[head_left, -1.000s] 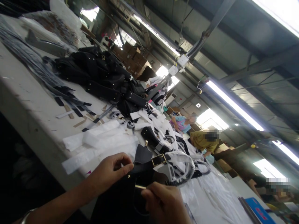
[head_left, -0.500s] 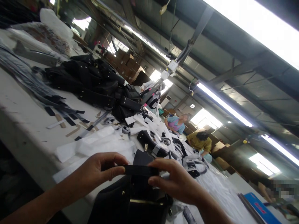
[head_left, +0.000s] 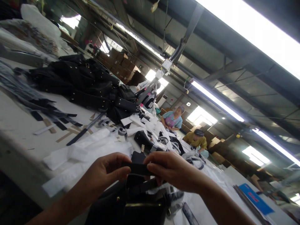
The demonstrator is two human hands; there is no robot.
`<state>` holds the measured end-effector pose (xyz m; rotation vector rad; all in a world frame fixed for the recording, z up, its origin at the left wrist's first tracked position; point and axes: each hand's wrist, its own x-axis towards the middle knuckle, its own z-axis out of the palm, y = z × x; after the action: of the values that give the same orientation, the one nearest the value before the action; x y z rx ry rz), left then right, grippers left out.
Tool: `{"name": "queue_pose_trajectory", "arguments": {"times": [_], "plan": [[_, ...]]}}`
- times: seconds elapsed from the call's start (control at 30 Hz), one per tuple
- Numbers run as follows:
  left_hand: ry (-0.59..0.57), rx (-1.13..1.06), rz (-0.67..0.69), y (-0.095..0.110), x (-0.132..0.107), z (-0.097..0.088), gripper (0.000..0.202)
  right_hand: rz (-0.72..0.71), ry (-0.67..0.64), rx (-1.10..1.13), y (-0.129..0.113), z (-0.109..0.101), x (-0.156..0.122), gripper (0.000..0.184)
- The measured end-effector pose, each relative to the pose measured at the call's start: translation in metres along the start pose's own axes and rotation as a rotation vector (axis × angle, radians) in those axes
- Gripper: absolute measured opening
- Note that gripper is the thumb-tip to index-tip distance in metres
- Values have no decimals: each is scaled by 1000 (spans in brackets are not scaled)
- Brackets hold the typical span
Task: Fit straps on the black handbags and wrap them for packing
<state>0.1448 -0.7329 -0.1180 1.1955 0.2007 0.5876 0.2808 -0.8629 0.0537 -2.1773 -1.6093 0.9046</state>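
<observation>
A short black strap (head_left: 138,169) stretches level between my two hands. My left hand (head_left: 110,168) pinches its left end between thumb and fingers. The right end is gripped by my right hand (head_left: 164,165), with the thumb in front and the fingers curled behind. Just below stands a black handbag (head_left: 110,206) with a gold-coloured bar (head_left: 142,204) and small metal studs. Its upper part is partly hidden by my hands. Behind the strap rises a black flap or tab (head_left: 138,157) with a gold buckle (head_left: 142,148) beyond it.
Black bags (head_left: 77,78) are heaped at the back left of the white table (head_left: 16,115). White paper sheets (head_left: 89,148) and cut strips (head_left: 52,125) lie nearer. A blue box (head_left: 255,197) is at right. Two people (head_left: 172,118) sit farther down the table.
The right hand has closed in toward the left along the strap, and its fingers now wrap the end more. The view has shifted slightly, so the background moves left.
</observation>
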Motion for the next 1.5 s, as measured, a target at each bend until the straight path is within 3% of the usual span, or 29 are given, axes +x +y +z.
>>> {"name": "queue_pose_trajectory", "arguments": {"times": [0.13,0.3,0.43,0.53,0.7,0.9,1.03,1.17,1.5], "plan": [[-46,7,-3,-5,0,13,31,-77,53,-88,3,5,-1,19],[-28,623,18,-27,-7,16,30,42,119,-122,26,12,-6,22],[-54,796,6,-50,-11,18,36,61,106,-118,50,29,-6,22],[-54,805,33,-58,-10,20,32,33,161,-101,61,41,-4,25],[-9,643,65,-72,-10,15,34,-49,243,-119,80,57,1,25],[77,561,140,-88,-10,10,30,-79,241,-98,96,73,8,30],[82,555,168,-91,-8,12,27,-111,252,-95,98,75,10,25],[84,588,153,-89,-5,15,24,-138,299,-144,107,80,12,37],[43,610,211,-93,-5,16,16,-284,309,-317,125,89,15,19]]}}
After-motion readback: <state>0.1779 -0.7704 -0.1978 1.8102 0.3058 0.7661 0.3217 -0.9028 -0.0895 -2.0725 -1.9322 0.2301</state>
